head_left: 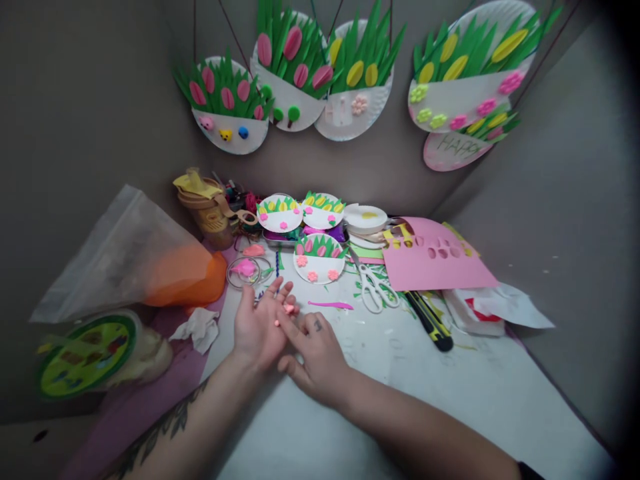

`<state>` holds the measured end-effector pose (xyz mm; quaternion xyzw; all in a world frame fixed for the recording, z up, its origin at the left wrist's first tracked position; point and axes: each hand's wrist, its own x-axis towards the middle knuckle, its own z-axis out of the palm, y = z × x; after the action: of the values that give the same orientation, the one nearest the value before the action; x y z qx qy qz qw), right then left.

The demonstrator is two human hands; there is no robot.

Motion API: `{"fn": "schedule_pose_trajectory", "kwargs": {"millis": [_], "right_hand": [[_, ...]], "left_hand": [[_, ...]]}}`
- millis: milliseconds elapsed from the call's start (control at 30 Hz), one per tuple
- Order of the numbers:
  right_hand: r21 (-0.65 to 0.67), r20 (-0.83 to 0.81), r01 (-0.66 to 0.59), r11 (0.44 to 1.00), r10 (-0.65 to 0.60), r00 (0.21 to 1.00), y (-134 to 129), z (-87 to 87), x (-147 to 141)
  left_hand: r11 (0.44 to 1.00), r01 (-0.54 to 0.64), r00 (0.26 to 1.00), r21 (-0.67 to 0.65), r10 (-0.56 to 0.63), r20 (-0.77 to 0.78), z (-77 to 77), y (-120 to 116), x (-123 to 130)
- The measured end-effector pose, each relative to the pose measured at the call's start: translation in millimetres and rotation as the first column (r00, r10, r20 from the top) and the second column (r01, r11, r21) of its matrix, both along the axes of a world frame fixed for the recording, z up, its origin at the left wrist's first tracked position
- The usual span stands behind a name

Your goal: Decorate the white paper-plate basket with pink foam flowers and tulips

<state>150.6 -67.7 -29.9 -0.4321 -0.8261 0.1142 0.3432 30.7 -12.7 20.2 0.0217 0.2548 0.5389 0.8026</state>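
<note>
My left hand is turned palm up with its fingers stretched out. A small pink clay ball rests on the palm, and another pink clay piece lies near the base of the fingers. Over that palm, my right hand reaches in from the right. Its index finger points down onto the palm beside the clay, the thumb is held apart, and the other fingers are partly curled. Just beyond the hands lie a pink modelling tool and a small paper plate with grass, pink tulips and pink flowers.
White scissors and a yellow-black cutter knife lie to the right, near punched pink paper. At the left stand a lidded cup, an orange bag and crumpled tissue. Decorated plates hang above.
</note>
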Motion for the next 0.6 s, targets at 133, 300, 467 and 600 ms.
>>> {"fn": "schedule_pose_trajectory", "kwargs": {"millis": [133, 300, 467, 600], "right_hand": [[0.015, 0.032, -0.031, 0.999, 0.031, 0.999, -0.4, 0.5, -0.6], [0.029, 0.045, -0.007, 1.0, 0.006, 0.999, -0.3, 0.1, -2.9], [0.065, 0.053, -0.037, 0.997, 0.034, 0.998, -0.4, -1.0, -2.9], [0.055, 0.079, -0.024, 0.998, 0.02, 0.997, -0.5, -0.2, -0.8]], "left_hand": [[0.995, -0.092, 0.996, 0.042, 0.093, -0.014, 0.6, 0.4, -0.2], [0.999, -0.035, 0.999, -0.009, 0.035, -0.019, -0.2, 0.1, 1.1], [0.999, -0.049, 0.999, -0.008, 0.049, 0.009, -2.0, 1.3, -0.4], [0.997, -0.073, 0.997, 0.039, 0.072, 0.009, -1.5, 1.8, -1.2]]}}
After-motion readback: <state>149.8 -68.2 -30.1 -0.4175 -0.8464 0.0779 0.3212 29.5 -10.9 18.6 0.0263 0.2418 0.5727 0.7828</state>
